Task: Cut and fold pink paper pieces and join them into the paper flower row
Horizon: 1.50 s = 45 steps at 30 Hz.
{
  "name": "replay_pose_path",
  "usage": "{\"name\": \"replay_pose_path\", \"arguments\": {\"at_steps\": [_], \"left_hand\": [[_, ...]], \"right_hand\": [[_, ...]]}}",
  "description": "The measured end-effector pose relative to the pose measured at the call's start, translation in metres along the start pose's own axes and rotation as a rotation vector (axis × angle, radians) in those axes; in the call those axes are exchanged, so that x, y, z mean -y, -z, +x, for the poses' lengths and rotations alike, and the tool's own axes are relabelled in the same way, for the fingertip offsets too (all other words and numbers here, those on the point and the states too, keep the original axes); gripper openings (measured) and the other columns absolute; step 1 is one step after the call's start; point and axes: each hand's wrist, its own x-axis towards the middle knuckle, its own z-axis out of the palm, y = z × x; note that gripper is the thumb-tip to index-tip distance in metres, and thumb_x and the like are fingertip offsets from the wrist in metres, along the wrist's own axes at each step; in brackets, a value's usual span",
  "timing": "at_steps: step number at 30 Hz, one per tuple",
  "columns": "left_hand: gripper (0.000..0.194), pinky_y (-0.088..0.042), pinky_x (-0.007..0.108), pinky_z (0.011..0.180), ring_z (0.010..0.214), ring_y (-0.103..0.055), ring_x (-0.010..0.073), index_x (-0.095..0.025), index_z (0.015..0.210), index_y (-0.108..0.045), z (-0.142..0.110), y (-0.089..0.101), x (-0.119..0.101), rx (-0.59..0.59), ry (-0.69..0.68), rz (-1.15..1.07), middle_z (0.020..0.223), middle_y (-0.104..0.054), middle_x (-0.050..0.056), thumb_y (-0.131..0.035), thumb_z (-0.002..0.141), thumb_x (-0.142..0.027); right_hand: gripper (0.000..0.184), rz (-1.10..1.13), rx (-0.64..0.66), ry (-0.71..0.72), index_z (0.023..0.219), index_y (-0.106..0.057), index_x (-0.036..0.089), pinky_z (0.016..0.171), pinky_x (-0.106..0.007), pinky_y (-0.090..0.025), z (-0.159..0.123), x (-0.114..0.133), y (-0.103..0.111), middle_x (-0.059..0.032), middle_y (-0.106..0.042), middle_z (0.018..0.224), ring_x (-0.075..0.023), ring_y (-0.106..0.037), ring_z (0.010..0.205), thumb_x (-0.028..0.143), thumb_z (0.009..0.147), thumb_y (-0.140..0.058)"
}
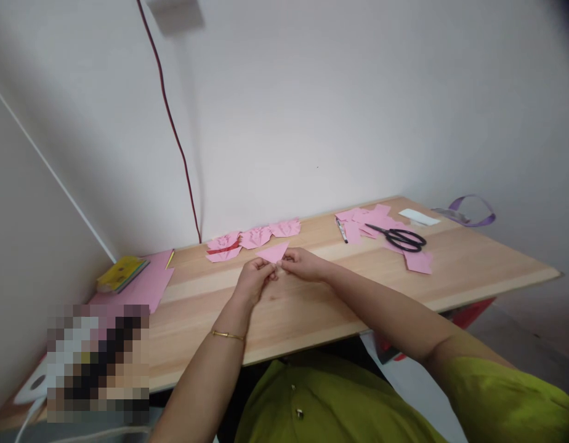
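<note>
A small pink paper triangle [274, 251] is held just above the wooden table [312, 307] near its middle. My left hand [253, 280] pinches its near left edge with closed fingers. My right hand [303, 265] pinches its near right edge, fingertips almost touching those of the left. Behind the triangle lie several folded pink paper pieces [254, 237] in a row near the wall.
Black scissors [401, 238] lie on loose pink paper squares [372, 221] at the right rear, with a pen [342, 231] beside them. A white slip [418, 216] and purple ribbon [472, 212] sit at the far right. Pink sheets [148, 284] and a yellow pad [121, 274] lie left. A red cable [173, 129] runs down the wall.
</note>
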Motion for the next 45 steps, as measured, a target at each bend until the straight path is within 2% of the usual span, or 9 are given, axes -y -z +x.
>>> {"name": "replay_pose_path", "arguments": {"at_steps": [3, 9, 12, 15, 18, 23, 28, 35, 45], "left_hand": [[0.013, -0.041, 0.023, 0.055, 0.049, -0.052, 0.0099, -0.014, 0.057, -0.058, 0.001, -0.002, 0.004, -0.063, -0.03, 0.082, 0.05, -0.057, -0.001, -0.069, 0.058, -0.02], [0.009, -0.034, 0.02, 0.049, 0.045, -0.046, 0.0073, -0.015, 0.051, -0.056, 0.006, 0.004, -0.001, -0.213, -0.106, 0.142, 0.046, -0.052, -0.002, -0.064, 0.056, -0.017], [0.012, -0.034, 0.019, 0.048, 0.046, -0.045, 0.0071, -0.015, 0.051, -0.055, 0.01, 0.016, -0.009, -0.244, -0.115, 0.088, 0.046, -0.051, -0.003, -0.065, 0.057, -0.019], [0.018, -0.04, 0.02, 0.051, 0.046, -0.045, 0.0065, -0.016, 0.054, -0.054, 0.014, 0.031, -0.016, -0.357, -0.144, -0.077, 0.048, -0.049, -0.005, -0.07, 0.058, -0.023], [0.022, -0.045, 0.021, 0.056, 0.05, -0.048, 0.0068, -0.015, 0.063, -0.058, 0.013, 0.034, -0.018, -0.264, -0.102, -0.132, 0.054, -0.053, -0.004, -0.076, 0.058, -0.027], [0.02, -0.047, 0.026, 0.058, 0.049, -0.052, 0.0095, -0.013, 0.061, -0.061, 0.003, 0.009, -0.005, 0.014, 0.033, -0.021, 0.051, -0.056, 0.0, -0.077, 0.057, -0.024], [0.014, -0.044, 0.025, 0.056, 0.048, -0.052, 0.0106, -0.013, 0.055, -0.059, 0.002, -0.003, 0.006, -0.002, -0.012, 0.07, 0.048, -0.055, 0.0, -0.071, 0.058, -0.021], [0.013, -0.034, 0.021, 0.049, 0.046, -0.046, 0.0085, -0.016, 0.05, -0.054, 0.007, 0.008, -0.002, -0.194, -0.129, 0.118, 0.046, -0.052, -0.003, -0.063, 0.059, -0.018], [0.013, -0.033, 0.02, 0.05, 0.047, -0.044, 0.0071, -0.016, 0.051, -0.054, 0.009, 0.018, -0.012, -0.266, -0.169, 0.032, 0.047, -0.05, -0.004, -0.065, 0.058, -0.017]], "right_hand": [[0.028, -0.014, 0.037, 0.011, 0.101, -0.064, 0.011, 0.064, -0.022, -0.039, 0.0, 0.002, -0.002, -0.0029, -0.065, 0.083, -0.0117, -0.052, 0.068, 0.029, 0.085, -0.05], [0.032, -0.059, 0.026, 0.068, 0.108, -0.064, 0.012, 0.08, -0.028, -0.043, 0.0, 0.003, -0.001, -0.007, -0.068, 0.101, -0.0185, -0.059, 0.091, 0.03, 0.087, -0.05], [0.033, -0.049, 0.048, 0.039, 0.11, -0.063, 0.012, 0.081, -0.029, -0.044, -0.002, 0.002, 0.002, -0.0076, -0.068, 0.103, -0.0194, -0.06, 0.092, 0.031, 0.087, -0.05], [0.034, -0.015, 0.039, 0.02, 0.112, -0.063, 0.013, 0.081, -0.028, -0.043, -0.004, 0.003, 0.005, -0.0073, -0.068, 0.103, -0.0194, -0.06, 0.093, 0.031, 0.087, -0.05], [0.034, -0.025, 0.001, -0.013, 0.109, -0.064, 0.012, 0.074, -0.026, -0.043, -0.005, 0.004, 0.006, -0.0065, -0.068, 0.097, -0.0174, -0.059, 0.085, 0.033, 0.086, -0.05], [0.03, -0.031, 0.037, -0.005, 0.101, -0.064, 0.01, 0.063, -0.023, -0.038, -0.002, 0.005, 0.002, -0.0036, -0.065, 0.083, -0.0122, -0.051, 0.067, 0.031, 0.085, -0.05], [0.026, 0.013, 0.104, 0.048, 0.098, -0.065, 0.012, 0.07, -0.024, -0.041, -0.002, 0.008, 0.0, -0.0038, -0.067, 0.088, -0.0133, -0.055, 0.073, 0.027, 0.085, -0.049], [0.03, -0.023, 0.056, 0.057, 0.107, -0.064, 0.012, 0.078, -0.027, -0.043, -0.002, 0.006, 0.001, -0.0054, -0.068, 0.094, -0.0176, -0.058, 0.087, 0.03, 0.086, -0.051], [0.035, 0.0, 0.072, 0.059, 0.115, -0.061, 0.013, 0.083, -0.029, -0.043, 0.0, 0.002, 0.001, -0.0074, -0.067, 0.105, -0.0184, -0.059, 0.093, 0.031, 0.088, -0.049]]}}
